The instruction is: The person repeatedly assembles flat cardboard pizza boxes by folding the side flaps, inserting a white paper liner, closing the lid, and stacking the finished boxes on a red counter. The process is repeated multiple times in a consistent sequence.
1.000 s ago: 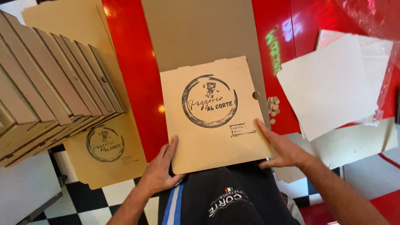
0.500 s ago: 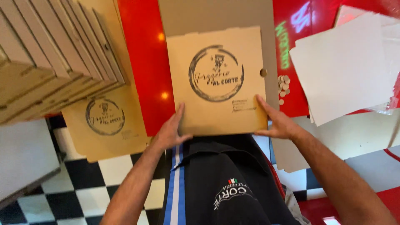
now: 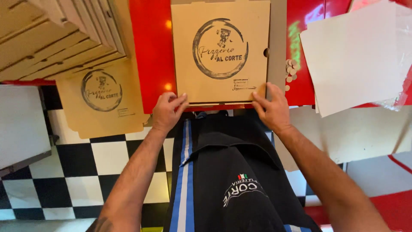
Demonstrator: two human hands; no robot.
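The closed pizza box lay on the red counter before me, contents hidden. My left hand and right hand pinched its near corners. Folded boxes were stacked left, white sheets right.

A stack of folded brown cardboard boxes fills the far left corner, leaning in overlapping layers over the left edge of the red desk. Below the stack, a flat unfolded brown box blank with a round dark stamp hangs past the desk's near left edge, above the black and white checkered floor. Near the desk's right edge lies a pile of white paper sheets, partly under clear plastic wrap. Just left of the sheets, small round cardboard discs lie scattered on the red surface. A pale grey surface stands at the left.
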